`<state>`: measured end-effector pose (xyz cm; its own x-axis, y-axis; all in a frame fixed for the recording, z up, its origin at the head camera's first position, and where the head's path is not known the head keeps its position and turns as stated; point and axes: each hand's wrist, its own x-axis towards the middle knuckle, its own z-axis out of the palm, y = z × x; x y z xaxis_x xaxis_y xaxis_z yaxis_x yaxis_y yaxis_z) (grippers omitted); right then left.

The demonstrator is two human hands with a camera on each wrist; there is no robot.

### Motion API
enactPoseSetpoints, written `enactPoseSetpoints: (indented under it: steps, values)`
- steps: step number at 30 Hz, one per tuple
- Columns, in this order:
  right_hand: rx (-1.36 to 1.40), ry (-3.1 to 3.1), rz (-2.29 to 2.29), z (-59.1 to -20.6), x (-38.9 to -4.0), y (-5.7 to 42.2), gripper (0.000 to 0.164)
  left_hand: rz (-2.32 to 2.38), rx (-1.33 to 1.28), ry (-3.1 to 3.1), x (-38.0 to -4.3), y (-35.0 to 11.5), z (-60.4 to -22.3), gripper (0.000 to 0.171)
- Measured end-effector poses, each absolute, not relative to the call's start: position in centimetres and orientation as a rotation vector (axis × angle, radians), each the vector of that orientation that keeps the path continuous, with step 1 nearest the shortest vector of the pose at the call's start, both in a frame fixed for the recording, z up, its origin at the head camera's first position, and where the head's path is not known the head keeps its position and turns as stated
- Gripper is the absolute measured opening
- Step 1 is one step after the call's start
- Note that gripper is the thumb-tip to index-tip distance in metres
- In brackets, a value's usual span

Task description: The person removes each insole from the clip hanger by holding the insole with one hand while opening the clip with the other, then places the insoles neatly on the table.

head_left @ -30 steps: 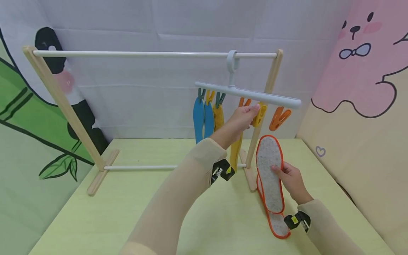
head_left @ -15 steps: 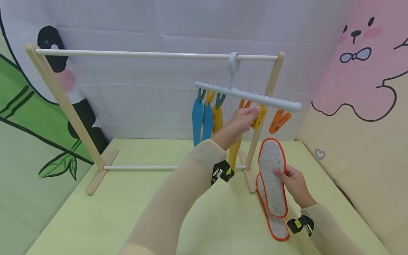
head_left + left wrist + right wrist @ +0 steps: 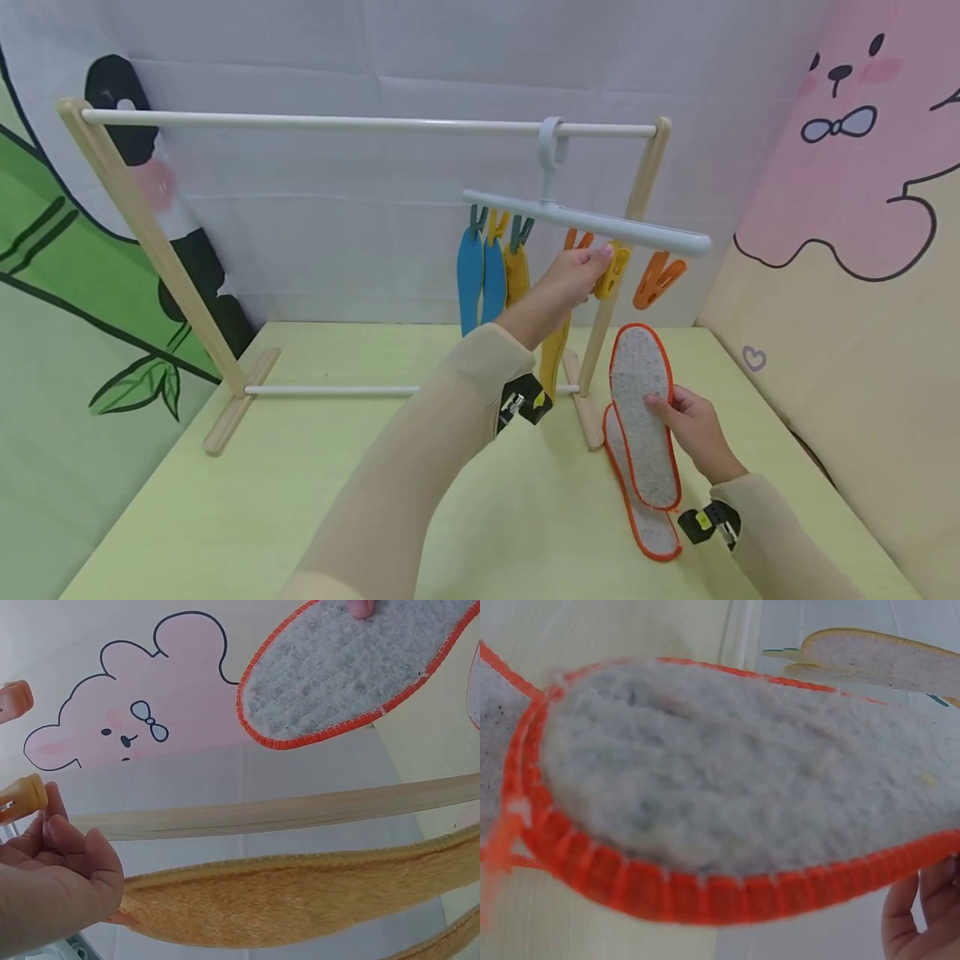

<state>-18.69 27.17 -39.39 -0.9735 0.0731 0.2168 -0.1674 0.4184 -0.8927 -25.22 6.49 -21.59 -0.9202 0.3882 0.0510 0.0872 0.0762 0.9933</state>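
Note:
My left hand (image 3: 566, 287) pinches a yellow clothespin (image 3: 612, 271) that hangs from the pale blue hanger (image 3: 600, 223). Lower right, my right hand (image 3: 693, 429) grips a grey insole (image 3: 641, 408) with red-orange stitched edging, thumb on its face. This insole stands nearly upright under an orange clothespin (image 3: 658, 281) at the hanger's right end, a gap between them. A second grey insole (image 3: 656, 533) lies partly hidden behind the held one. In the left wrist view a fuzzy yellow insole (image 3: 285, 900) hangs close beside my left hand.
Blue insoles (image 3: 470, 279) and a yellow one hang from clothespins on the hanger's left half. The hanger hooks over the white top rail (image 3: 337, 123) of a wooden rack, whose right post (image 3: 647, 175) stands behind my left hand. Printed walls enclose the table (image 3: 360, 500).
My right hand has shifted slightly right with the insole, its top edge now a little lower and farther right. My left hand stays on the yellow clothespin.

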Motion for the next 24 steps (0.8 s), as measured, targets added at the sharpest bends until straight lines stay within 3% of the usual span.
enactPoseSetpoints:
  steps: [24]
  values:
    - [-0.083, -2.552, 1.553, -40.6, -18.5, 27.7, 0.037, 1.929, 0.455, 2.118, -25.3, 6.3, -21.8, 0.042]
